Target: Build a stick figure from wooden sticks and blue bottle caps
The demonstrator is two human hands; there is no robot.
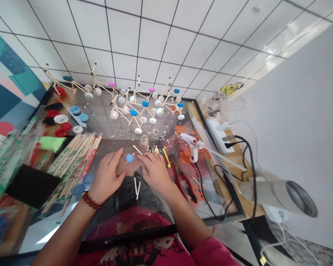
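My left hand and my right hand rest on the glass table, fingertips meeting around a small blue bottle cap fixed on a thin wooden stick. My right fingers pinch the stick's end near the cap. My left thumb and forefinger are curled close to the cap's left side. A bead bracelet sits on my left wrist. Two short stick pieces lie between my hands.
Several stick-and-cap models stand at the table's back. Wrapped chopsticks and blue caps lie left. A white glue gun, red pliers, cables and a power strip are right.
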